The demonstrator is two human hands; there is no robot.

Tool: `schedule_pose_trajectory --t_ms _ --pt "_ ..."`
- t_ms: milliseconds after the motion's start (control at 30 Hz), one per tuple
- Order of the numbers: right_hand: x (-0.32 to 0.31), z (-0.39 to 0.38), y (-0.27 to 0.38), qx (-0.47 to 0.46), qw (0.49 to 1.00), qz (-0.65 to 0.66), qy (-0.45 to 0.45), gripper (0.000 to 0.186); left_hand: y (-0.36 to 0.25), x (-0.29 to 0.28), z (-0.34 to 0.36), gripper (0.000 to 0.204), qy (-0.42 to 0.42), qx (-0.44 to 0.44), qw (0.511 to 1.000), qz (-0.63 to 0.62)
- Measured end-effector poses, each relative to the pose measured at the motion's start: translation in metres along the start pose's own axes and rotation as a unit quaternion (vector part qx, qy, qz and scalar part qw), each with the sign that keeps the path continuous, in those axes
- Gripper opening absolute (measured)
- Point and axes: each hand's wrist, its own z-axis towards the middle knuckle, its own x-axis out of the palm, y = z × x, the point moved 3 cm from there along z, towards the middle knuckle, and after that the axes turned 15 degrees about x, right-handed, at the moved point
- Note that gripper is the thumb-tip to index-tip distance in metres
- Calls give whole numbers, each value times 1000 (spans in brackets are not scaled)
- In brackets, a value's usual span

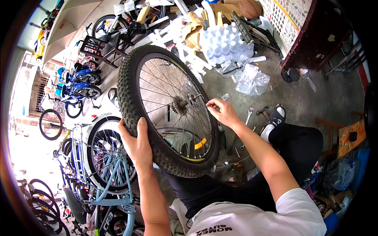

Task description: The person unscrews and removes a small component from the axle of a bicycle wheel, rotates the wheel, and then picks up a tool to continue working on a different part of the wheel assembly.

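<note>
A bicycle wheel with a black knobby tyre [130, 90], spokes, a central hub [180, 103] and a yellow reflector [200, 143] is held up in front of my torso, above my legs. My left hand [136, 137] grips the tyre's lower left side, thumb over the tread. My right hand [220, 112] is at the wheel's right side by the rim, fingers curled in a pinch; what they hold is too small to make out. Below it, a wrench [248, 116] and a hammer [263, 112] lie on the floor beside my sandalled foot [277, 116].
Several bicycles crowd the left, including a light-blue frame [114, 185] and small blue bikes [80, 84]. Packs of water bottles [222, 45], packing scraps and crumpled plastic [252, 80] lie at the top. A dark red panel [315, 43] and a wooden stool [350, 137] stand at the right.
</note>
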Motion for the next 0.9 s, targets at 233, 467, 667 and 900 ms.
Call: schedule_pose_trajectory --t_ms 233,467,667,900 --pt "17 16 -33 97 988 92 -83 14 -8 6 -9 47 10 9 999 -47" --pt "26 23 -23 -11 989 8 -146 10 -23 13 -12 49 7 -17 998 -52" --pt "33 29 -28 23 990 75 -119 10 -22 8 -21 53 2 4 1000 5" --pt "38 30 -36 -2 989 131 -74 12 -23 10 -24 53 -7 2 1000 -1"
